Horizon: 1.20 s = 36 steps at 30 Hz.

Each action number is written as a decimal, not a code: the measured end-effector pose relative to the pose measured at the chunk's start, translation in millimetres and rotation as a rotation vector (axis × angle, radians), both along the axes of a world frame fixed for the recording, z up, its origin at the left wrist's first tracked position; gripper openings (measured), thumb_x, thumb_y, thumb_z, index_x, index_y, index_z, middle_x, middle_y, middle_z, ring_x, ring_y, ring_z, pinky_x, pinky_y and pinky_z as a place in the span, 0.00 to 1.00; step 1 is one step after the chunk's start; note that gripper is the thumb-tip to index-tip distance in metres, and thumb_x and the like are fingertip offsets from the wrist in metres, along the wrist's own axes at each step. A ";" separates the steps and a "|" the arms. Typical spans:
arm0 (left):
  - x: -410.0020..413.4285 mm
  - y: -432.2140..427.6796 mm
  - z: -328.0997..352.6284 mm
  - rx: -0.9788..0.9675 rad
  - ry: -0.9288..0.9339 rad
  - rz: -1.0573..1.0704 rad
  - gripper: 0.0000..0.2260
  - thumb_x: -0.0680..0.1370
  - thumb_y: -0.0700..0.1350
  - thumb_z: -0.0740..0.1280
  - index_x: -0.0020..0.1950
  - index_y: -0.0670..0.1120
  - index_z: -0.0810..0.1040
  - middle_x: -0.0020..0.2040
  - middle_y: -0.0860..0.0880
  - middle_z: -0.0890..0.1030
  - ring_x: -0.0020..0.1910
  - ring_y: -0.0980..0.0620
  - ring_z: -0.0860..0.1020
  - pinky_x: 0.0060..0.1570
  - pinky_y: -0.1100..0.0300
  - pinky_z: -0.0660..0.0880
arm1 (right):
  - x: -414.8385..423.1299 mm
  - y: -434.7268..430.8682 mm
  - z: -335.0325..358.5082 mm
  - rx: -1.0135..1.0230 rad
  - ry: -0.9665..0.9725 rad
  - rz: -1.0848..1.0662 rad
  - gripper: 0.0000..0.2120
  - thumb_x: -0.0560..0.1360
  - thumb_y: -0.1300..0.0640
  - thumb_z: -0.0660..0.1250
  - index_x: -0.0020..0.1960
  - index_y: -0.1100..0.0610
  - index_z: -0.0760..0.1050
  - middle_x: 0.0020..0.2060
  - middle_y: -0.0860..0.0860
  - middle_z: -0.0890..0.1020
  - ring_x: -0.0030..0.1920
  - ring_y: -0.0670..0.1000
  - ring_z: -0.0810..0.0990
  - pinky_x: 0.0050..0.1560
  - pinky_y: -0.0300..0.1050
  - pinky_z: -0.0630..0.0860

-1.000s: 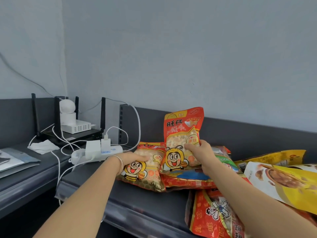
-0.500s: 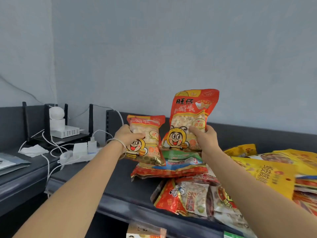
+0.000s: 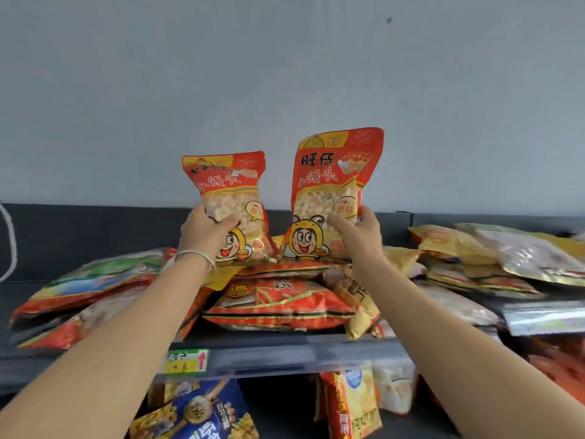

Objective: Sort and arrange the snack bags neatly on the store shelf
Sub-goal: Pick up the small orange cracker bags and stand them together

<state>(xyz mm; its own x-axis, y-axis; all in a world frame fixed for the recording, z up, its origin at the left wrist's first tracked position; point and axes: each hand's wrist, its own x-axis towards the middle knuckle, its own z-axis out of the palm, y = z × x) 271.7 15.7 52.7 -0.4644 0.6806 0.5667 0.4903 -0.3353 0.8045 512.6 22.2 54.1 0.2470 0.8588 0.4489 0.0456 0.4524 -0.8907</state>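
Two matching red snack bags with a cartoon bee-faced child, both upright and side by side over the shelf pile, with a narrow gap between them and the right one a little higher. Lower edges at the top of the pile; touching or not, unclear.

Two hands: left hand (image 3: pixel 205 231) gripping the left bag (image 3: pixel 221 182) at mid-height, right hand (image 3: pixel 357 236) gripping the right bag (image 3: pixel 332 185) with fingers round its right edge. One silver bracelet (image 3: pixel 196 256) on the left wrist.

On the dark shelf (image 3: pixel 285 353), a heap of flat bags too overlapped to count: a red one (image 3: pixel 278 299) in the middle, a green-and-red one (image 3: pixel 95 277) on the left, gold ones (image 3: pixel 459 245) on the right. One green price label (image 3: pixel 186 361) on the shelf lip. One blue bag (image 3: pixel 202 413) among those below.

Against half a second ago: both bags higher, the left nearer the right's height; router and power strip out of view, only a white cable (image 3: pixel 9 242) at the left edge.
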 end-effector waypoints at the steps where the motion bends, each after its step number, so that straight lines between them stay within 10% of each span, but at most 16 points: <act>1: 28.2 2.3 -0.5 0.012 0.012 -0.023 0.15 0.71 0.53 0.72 0.52 0.49 0.72 0.48 0.51 0.75 0.50 0.47 0.74 0.47 0.55 0.68 | 26.2 -4.9 -1.2 -0.001 0.003 -0.035 0.19 0.72 0.51 0.72 0.60 0.51 0.71 0.50 0.49 0.81 0.49 0.51 0.82 0.50 0.52 0.81; 21: 378.6 147.2 61.4 0.076 0.243 -0.409 0.22 0.72 0.56 0.70 0.61 0.47 0.71 0.57 0.46 0.78 0.54 0.44 0.77 0.47 0.52 0.71 | 367.8 38.4 10.5 -0.012 0.292 -0.368 0.16 0.72 0.55 0.72 0.57 0.57 0.74 0.47 0.56 0.83 0.45 0.56 0.85 0.41 0.50 0.83; 36: 552.1 230.6 62.3 0.076 0.144 -0.550 0.23 0.72 0.56 0.69 0.63 0.48 0.69 0.59 0.46 0.77 0.55 0.43 0.76 0.53 0.48 0.73 | 534.4 130.0 9.0 0.073 0.033 -0.857 0.15 0.72 0.45 0.68 0.54 0.47 0.67 0.41 0.44 0.78 0.41 0.48 0.79 0.44 0.51 0.79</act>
